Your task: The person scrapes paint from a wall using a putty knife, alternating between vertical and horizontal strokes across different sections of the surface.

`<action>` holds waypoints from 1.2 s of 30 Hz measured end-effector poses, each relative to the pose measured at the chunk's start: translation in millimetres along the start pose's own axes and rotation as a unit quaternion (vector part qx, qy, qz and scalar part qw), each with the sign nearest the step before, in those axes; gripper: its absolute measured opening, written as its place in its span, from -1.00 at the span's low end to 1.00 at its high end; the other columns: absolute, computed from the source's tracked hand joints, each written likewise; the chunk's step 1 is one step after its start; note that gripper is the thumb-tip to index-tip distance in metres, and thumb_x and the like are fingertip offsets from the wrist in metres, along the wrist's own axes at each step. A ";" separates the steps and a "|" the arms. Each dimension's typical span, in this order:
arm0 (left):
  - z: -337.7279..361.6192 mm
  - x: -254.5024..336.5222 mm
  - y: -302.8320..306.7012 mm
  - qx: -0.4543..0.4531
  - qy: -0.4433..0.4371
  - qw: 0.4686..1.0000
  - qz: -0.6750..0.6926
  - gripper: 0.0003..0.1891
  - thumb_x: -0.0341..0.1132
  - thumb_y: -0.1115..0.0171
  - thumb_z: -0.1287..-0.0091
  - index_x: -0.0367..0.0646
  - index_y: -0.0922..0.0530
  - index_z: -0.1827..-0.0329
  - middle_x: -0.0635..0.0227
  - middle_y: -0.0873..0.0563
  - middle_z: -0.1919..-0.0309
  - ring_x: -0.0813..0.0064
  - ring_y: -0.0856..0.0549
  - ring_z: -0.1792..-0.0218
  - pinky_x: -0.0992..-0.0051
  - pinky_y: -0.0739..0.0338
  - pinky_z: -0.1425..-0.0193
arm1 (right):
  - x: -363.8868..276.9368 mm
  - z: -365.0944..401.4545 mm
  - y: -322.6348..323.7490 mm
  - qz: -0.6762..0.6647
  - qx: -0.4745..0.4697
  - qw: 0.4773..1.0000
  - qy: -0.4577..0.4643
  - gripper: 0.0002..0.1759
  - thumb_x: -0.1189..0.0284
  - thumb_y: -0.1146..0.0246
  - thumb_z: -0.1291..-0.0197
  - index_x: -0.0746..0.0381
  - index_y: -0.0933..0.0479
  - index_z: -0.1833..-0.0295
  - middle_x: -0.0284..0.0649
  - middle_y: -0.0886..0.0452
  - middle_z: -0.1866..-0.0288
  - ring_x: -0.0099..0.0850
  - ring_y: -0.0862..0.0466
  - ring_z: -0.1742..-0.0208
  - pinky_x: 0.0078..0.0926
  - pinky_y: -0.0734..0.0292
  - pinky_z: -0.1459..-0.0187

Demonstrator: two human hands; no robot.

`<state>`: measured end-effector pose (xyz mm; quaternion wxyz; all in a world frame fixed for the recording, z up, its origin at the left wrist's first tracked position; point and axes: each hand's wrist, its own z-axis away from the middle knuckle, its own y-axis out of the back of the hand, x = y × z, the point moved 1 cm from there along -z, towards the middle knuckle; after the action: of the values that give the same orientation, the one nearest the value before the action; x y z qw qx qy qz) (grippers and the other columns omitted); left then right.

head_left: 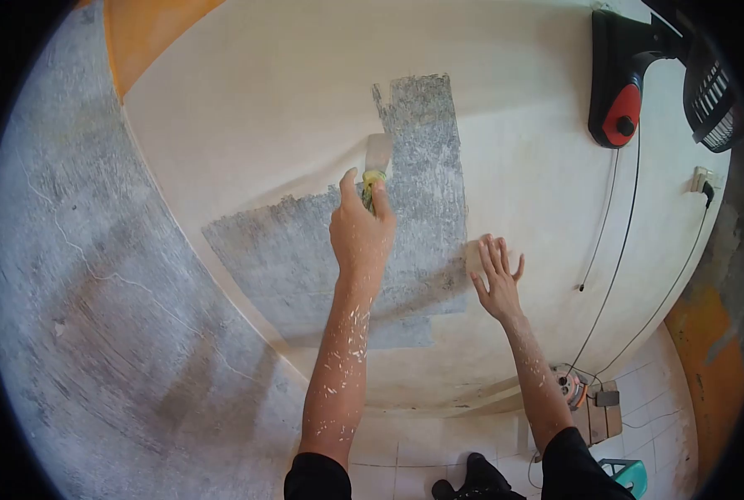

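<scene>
My left hand [362, 233] is closed around the yellow-green handle of a scraper [378, 155]. Its flat blade points up and lies at the left border of the upright grey strip, over the cream paint. A stripped grey patch [422, 208] spreads over the cream wall [297, 100], with ragged edges at its top and left. To the right of the patch, my right hand [498, 283] rests open on the cream paint, fingers spread. Pale flakes are stuck to both forearms, most of them on the left one.
A black and red wall fan [618, 100] hangs at upper right, its cords running down. Beside it is a socket with a plug [705, 185]. Below stand a small wooden box [601, 417] and a green stool [628, 475] on floor tiles. A grey wall [97, 275] meets the corner at left.
</scene>
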<state>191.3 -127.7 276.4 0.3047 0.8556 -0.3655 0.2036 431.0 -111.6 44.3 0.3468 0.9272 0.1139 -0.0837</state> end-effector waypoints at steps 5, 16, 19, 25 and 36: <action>10.6 -12.0 -10.6 -0.024 -0.037 0.998 0.047 -0.58 -0.20 -0.15 -0.52 -0.25 -0.54 -0.32 -0.05 -0.77 0.06 0.14 -0.77 0.02 0.29 -0.60 -0.09 | -3.1 19.4 2.0 -0.033 -0.018 0.996 -0.078 -0.27 0.09 -0.04 -0.51 0.02 -0.01 -0.67 -0.35 -0.02 -0.71 -0.28 0.12 -0.72 0.21 0.70 -0.52; 68.7 -19.9 -73.5 0.084 0.021 0.988 0.125 -0.64 -0.39 -0.23 -0.48 -0.26 -0.59 -0.30 0.05 -0.79 0.10 0.49 -0.77 0.10 0.48 -0.61 0.03 | 27.7 23.3 30.2 -0.141 0.084 0.976 -0.141 -0.31 0.28 -0.09 -0.48 0.12 -0.10 -0.64 -0.08 0.05 -0.72 -0.05 0.23 -0.73 0.13 0.58 -0.55; 52.5 10.5 -74.8 0.086 0.054 0.985 0.143 -0.64 -0.32 -0.20 -0.52 -0.27 -0.59 -0.30 0.04 -0.78 -0.03 0.48 -0.74 -0.04 0.47 -0.58 -0.14 | 43.4 10.1 21.9 -0.103 0.065 0.983 -0.140 -0.29 0.20 -0.04 -0.50 0.13 -0.05 -0.65 -0.05 0.15 -0.73 -0.02 0.33 -0.72 0.15 0.65 -0.53; -16.2 61.7 -51.8 0.128 0.055 0.986 0.091 -0.66 -0.28 -0.21 -0.52 -0.25 -0.62 -0.25 0.04 -0.79 -0.01 0.47 -0.75 -0.05 0.47 -0.58 -0.16 | 68.6 1.1 -6.6 -0.099 0.015 0.989 -0.110 -0.16 0.00 0.12 -0.55 0.24 0.23 -0.67 0.10 0.49 -0.70 0.12 0.64 -0.65 0.25 0.79 -0.47; -14.0 52.6 -30.8 0.090 0.044 0.993 0.057 -0.68 -0.30 -0.28 -0.47 -0.27 -0.66 -0.19 0.03 -0.80 0.10 0.55 -0.76 0.11 0.53 -0.60 0.03 | 72.3 0.9 -29.9 -0.018 0.090 0.992 -0.082 -0.13 -0.06 0.15 -0.55 0.16 0.33 -0.68 0.03 0.56 -0.70 0.12 0.68 -0.63 0.29 0.81 -0.46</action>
<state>246.8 -127.8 305.2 0.2301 0.8474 -0.3805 0.2903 492.3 -79.2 8.0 0.2682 0.9427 0.0934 -0.1754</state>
